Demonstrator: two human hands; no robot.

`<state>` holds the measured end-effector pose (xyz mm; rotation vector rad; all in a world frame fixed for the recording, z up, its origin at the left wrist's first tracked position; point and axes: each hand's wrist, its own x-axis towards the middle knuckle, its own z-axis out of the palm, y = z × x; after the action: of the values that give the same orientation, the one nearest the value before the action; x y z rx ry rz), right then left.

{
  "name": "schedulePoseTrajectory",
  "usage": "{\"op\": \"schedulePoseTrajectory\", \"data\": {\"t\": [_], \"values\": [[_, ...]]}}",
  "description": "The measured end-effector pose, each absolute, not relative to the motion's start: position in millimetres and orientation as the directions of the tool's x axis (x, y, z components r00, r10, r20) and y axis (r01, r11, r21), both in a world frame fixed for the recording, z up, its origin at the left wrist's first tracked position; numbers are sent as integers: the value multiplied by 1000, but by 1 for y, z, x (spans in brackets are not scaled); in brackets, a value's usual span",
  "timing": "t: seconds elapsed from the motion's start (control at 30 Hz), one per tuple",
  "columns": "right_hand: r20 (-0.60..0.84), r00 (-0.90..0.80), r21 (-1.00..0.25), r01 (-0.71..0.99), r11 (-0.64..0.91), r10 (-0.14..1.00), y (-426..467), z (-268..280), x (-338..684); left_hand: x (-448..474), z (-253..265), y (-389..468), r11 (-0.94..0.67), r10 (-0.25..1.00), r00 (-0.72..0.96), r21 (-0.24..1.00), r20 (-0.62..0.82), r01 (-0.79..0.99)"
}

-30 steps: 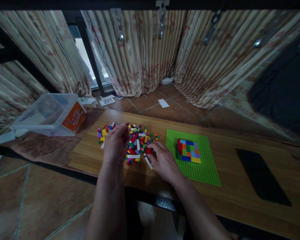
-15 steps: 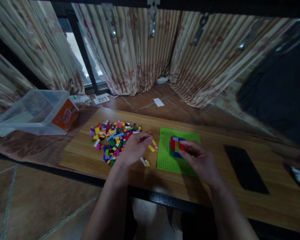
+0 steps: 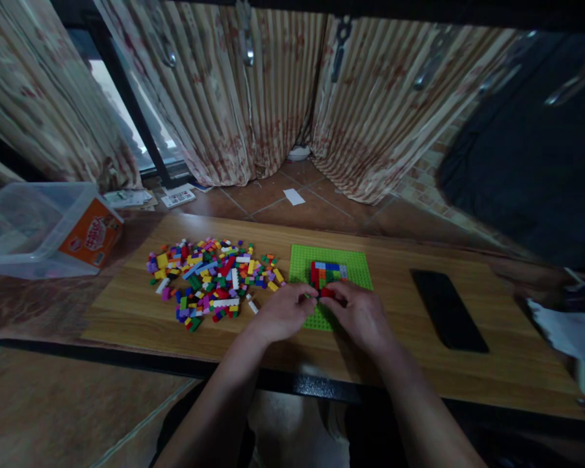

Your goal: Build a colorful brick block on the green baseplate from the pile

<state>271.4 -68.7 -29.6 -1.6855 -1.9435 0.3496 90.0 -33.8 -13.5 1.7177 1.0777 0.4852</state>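
Thumb and fingers of the left hand (image 3: pixel 285 314) curled at eight o'clock on the green baseplate (image 3: pixel 355 260), tips just beside the red brick (image 3: pixel 327 293); impossible to tell if pinching anything. At four o'clock, right hand (image 3: pixel 364 313) pinching the red brick between thumb and fingers, over the near side of a low multicoloured build (image 3: pixel 322 273); seated or just above, unclear. Beyond the pinch, towards twelve, rest of the build, partly covered by the right hand. Level with the baseplate, between three and four o'clock, flat black slab (image 3: pixel 448 311); at nine o'clock, scattered loose bricks (image 3: pixel 219 282) on the wooden table (image 3: pixel 131 318). Farther, between nine and ten, clear plastic box (image 3: pixel 53 248) with orange label (image 3: pixel 91 235). At eleven, white sheet (image 3: pixel 294 196) on the tiled floor (image 3: pixel 322 201). Farthest, at twelve, striped curtains (image 3: pixel 268 130).
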Motion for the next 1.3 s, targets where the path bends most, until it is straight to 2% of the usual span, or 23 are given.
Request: {"op": "schedulePoseTrajectory", "data": {"t": [0.17,0.3,0.63,0.97,1.3], "values": [[219,-15,-529,838,132,976,-68,-31,275,93,-13,-34,-81,839,514,893,-179,443],[183,-4,-582,805,111,983,-70,-31,282,95,-11,-35,-101,843,515,894,-156,436],[150,150,-738,674,10,977,-70,-33,295,101,-19,-35,-186,850,523,894,-63,409],[93,211,-743,665,-73,973,-68,-26,290,109,-15,-38,-191,874,478,843,-88,503],[68,267,-764,633,-122,961,-64,-28,287,122,-23,-41,-165,942,330,778,-57,607]]}}
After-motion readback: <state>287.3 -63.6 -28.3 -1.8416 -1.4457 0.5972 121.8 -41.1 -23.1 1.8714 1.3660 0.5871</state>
